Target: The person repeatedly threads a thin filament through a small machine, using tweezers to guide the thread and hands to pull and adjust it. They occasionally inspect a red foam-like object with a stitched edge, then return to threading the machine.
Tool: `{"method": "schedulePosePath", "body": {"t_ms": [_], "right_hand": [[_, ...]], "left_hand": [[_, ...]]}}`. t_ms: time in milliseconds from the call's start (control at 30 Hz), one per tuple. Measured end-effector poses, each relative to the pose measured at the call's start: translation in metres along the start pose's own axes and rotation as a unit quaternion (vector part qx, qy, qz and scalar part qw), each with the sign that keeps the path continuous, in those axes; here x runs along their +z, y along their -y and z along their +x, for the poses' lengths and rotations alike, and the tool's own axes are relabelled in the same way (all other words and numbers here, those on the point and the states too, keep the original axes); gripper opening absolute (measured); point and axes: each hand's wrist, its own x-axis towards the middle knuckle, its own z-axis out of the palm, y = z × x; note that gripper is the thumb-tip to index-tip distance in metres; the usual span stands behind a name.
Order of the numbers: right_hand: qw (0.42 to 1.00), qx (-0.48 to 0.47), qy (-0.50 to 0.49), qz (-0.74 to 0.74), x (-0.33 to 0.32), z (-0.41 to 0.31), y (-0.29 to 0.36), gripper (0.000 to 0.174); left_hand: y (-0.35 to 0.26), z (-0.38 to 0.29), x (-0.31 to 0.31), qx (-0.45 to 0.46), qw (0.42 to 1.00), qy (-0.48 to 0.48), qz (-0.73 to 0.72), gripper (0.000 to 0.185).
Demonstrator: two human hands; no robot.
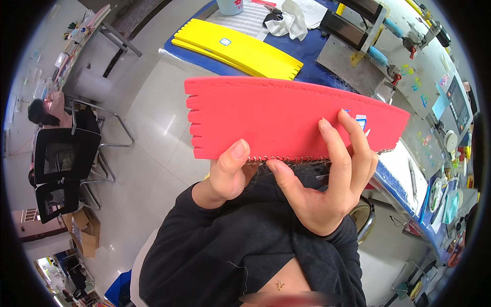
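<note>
A red foam board (pixel 261 119) with slits cut into its short ends is held up before my chest. Small looped metal-looking pieces (pixel 285 158) run along its lower edge, and fine dark strands (pixel 303 169) hang there. My left hand (pixel 230 169) grips the lower left corner area, thumb in front and its other fingers mostly hidden behind. My right hand (pixel 333 184) spreads two fingertips on the front face, its thumb touching the lower edge. A small white and blue label (pixel 360 122) sits near those fingertips, partly covered.
Yellow foam boards (pixel 238 46) lie stacked on the blue table (pixel 276 44) beyond, near crumpled tissue (pixel 289 23) and a cup (pixel 230 5). Clamp-like equipment (pixel 379 50) stands at right, with tweezers (pixel 412 178) nearer. Black chairs (pixel 67 153) and another person (pixel 57 109) are at left.
</note>
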Motion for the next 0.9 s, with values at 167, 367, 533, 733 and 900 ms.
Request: {"method": "schedulePosePath", "body": {"t_ms": [167, 367, 533, 733, 900], "right_hand": [[1.000, -0.006, 0.009, 0.014, 0.000, 0.001, 0.002, 0.078], [1.000, -0.009, 0.000, 0.004, 0.005, 0.001, 0.005, 0.078], [1.000, -0.007, 0.001, 0.023, 0.007, 0.002, 0.005, 0.078], [0.999, -0.020, 0.017, 0.038, 0.005, 0.005, 0.005, 0.077], [0.988, -0.049, -0.007, 0.148, -0.020, 0.005, -0.020, 0.061]], "left_hand": [[0.001, 0.001, -0.001, 0.006, 1.000, 0.007, 0.013, 0.053], [0.001, 0.001, 0.000, 0.011, 0.999, 0.020, 0.030, 0.053], [0.004, 0.001, 0.001, 0.014, 0.999, 0.027, 0.038, 0.052], [0.003, 0.001, 0.003, 0.025, 0.999, 0.008, 0.042, 0.051], [-0.022, 0.025, -0.029, 0.047, 0.988, -0.077, -0.127, 0.045]]}}
